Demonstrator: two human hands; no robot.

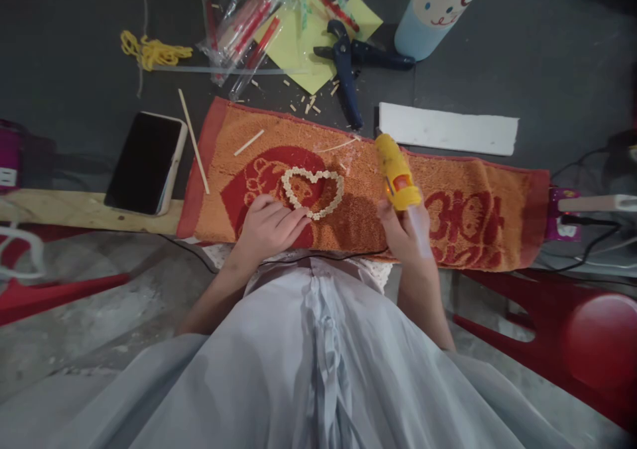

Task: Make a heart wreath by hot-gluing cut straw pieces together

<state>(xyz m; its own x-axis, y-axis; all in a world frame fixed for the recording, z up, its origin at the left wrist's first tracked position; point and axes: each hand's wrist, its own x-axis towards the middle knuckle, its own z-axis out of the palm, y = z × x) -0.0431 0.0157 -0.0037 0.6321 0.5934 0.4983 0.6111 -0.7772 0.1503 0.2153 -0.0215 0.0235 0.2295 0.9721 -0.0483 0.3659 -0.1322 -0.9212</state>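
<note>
The left hand [271, 229] pinches, at its fingertips, the lower edge of a bumpy, hollow heart [340, 190] of short pale pieces, just beyond that hand. The right hand [402, 233] grips a yellow plastic hot-glue gun [397, 170]. Beneath both: a nubbly orange-and-red terry towel [363, 217]. Beyond the right: a white rectangular slab [448, 128].

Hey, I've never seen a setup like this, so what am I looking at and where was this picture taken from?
There's no machine here: these are a person's bare hands, seen from a camera worn on the head, looking forward and down. The left hand has its fingertips at the lower edge of a heart-shaped outline. The right hand holds a yellow glue gun. An orange and red towel lies beneath the heart. On the dark table are a phone, dark blue cutters, yellow string and a bottle.
</note>
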